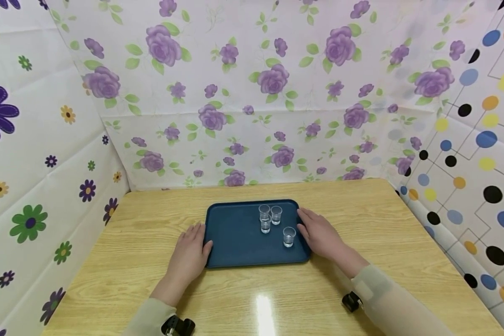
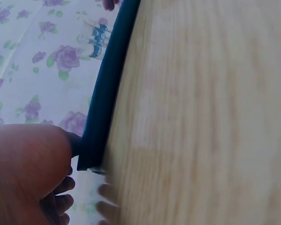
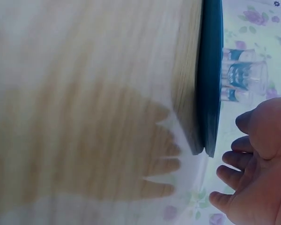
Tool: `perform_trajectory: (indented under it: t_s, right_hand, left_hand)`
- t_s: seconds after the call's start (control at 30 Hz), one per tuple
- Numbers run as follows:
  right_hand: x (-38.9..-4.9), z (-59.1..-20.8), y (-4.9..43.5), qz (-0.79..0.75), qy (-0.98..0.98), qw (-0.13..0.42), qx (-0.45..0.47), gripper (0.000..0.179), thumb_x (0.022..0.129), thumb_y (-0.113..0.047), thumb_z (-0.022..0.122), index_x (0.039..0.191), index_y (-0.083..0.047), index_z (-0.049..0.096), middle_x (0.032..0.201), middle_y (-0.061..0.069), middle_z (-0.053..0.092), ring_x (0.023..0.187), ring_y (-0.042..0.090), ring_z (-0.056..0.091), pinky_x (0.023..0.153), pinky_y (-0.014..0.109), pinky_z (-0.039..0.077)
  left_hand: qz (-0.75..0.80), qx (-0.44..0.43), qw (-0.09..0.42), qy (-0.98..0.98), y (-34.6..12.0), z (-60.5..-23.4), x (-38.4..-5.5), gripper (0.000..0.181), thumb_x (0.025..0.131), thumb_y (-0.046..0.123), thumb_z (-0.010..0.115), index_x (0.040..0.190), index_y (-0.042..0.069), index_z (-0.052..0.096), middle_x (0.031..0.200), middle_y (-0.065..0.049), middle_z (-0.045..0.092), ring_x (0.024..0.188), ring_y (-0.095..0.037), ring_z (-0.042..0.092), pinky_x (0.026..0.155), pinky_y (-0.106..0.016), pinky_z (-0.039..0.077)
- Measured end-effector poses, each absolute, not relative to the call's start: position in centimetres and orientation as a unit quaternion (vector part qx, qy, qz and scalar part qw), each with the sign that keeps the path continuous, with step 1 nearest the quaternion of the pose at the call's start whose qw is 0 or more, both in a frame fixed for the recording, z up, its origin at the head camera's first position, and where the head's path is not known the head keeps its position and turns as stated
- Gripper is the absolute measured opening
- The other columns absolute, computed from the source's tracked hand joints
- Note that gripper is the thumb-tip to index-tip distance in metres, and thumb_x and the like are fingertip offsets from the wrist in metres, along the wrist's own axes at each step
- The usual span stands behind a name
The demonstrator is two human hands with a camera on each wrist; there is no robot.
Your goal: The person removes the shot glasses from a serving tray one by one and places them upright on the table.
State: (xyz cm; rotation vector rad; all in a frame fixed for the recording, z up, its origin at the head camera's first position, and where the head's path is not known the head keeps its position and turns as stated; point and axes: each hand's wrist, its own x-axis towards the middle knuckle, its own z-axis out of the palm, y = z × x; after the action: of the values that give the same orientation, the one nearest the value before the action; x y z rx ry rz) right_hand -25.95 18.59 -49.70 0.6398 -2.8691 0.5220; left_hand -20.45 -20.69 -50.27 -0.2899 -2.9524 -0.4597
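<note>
A dark blue rectangular tray (image 1: 235, 238) with rounded corners and a low rim lies on the wood-grain table (image 1: 222, 298). On its right half stand 4 small, clear glasses (image 1: 289, 237), upright and wider at the mouth: 3 bunched toward the far side, 1 apart, nearer. The left hand (image 1: 188, 254) rests at the left edge, fingers unclenched; the right hand (image 1: 322, 237) is at the right edge, thumb apart from its loosely extended fingers.
</note>
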Motion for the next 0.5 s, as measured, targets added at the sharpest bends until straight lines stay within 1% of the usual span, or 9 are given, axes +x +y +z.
perform_trajectory:
  t_s: [0.1,0.2,0.37,0.5]
  right_hand:
    - [-25.2,-49.4,18.6,0.191,-0.953,0.09,0.219,0.05,0.114,-0.013,0.06,0.158,0.01,0.052,0.158,0.031,0.055,0.145,0.05,0.054,0.121,0.064,0.045]
    - [-24.5,-49.0,18.6,0.209,-0.95,0.086,0.216,0.05,0.114,-0.012,0.061,0.159,0.008,0.052,0.158,0.03,0.056,0.146,0.049,0.055,0.12,0.063,0.046]
    - [-23.7,-48.4,18.5,0.226,-0.953,0.059,0.195,0.054,0.112,-0.01,0.062,0.162,0.005,0.05,0.161,0.026,0.054,0.148,0.045,0.053,0.12,0.061,0.047]
    - [-23.2,-47.9,18.4,0.259,-0.949,0.031,0.179,0.058,0.108,-0.01,0.064,0.164,0.001,0.049,0.163,0.025,0.053,0.15,0.045,0.052,0.119,0.062,0.048]
  left_hand:
    - [-0.148,-0.089,0.066,-0.983,-20.8,-50.4,-20.8,0.059,0.114,0.02,0.063,0.16,-0.013,0.046,0.165,-0.034,0.046,0.157,-0.052,0.037,0.129,-0.067,0.03]
    - [-0.15,-0.083,0.06,-0.983,-20.9,-50.7,-21.0,0.057,0.114,0.018,0.062,0.159,-0.013,0.048,0.165,-0.034,0.046,0.157,-0.051,0.038,0.129,-0.067,0.029]
    - [-0.162,-0.077,0.054,-0.982,-20.8,-50.7,-21.3,0.055,0.115,0.016,0.059,0.16,-0.012,0.047,0.166,-0.033,0.044,0.158,-0.051,0.036,0.13,-0.067,0.027]
    - [-0.165,-0.078,0.053,-0.982,-20.7,-50.8,-21.4,0.054,0.115,0.013,0.057,0.16,-0.014,0.045,0.166,-0.035,0.043,0.158,-0.051,0.036,0.13,-0.067,0.027]
